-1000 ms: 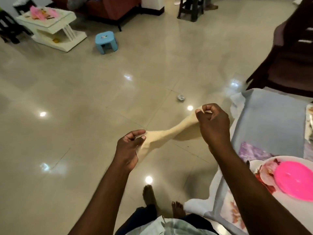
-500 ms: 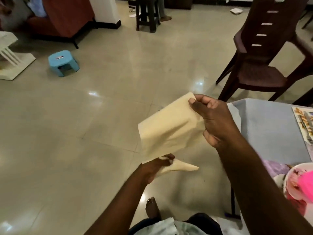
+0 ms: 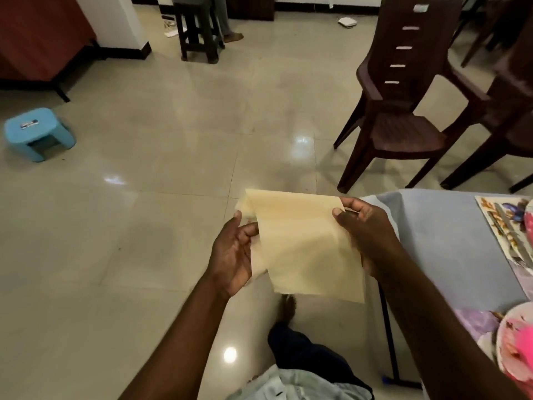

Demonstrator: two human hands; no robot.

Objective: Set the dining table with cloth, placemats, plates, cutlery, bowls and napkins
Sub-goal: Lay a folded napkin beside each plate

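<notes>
A pale yellow cloth napkin [image 3: 302,243] hangs spread between my two hands, in the air left of the table. My left hand [image 3: 235,255] holds its left edge, thumb up along the fold. My right hand [image 3: 366,229] pinches the upper right corner. The table at the right wears a light blue cloth [image 3: 444,235]. On it lie a printed placemat with cutlery [image 3: 507,229] at the far right and a floral plate [image 3: 516,339] holding a pink bowl [image 3: 529,339] at the lower right edge.
Two dark brown plastic chairs [image 3: 403,111] stand beyond the table. A small blue stool [image 3: 39,134] sits on the tiled floor at the left, and a dark wooden stool [image 3: 199,27] stands at the back. My feet and legs are below the napkin.
The napkin was twisted and stretched between my hands a second ago; it now hangs flat and opened out. My left hand rose to the napkin's left edge. The view turned right toward the chairs.
</notes>
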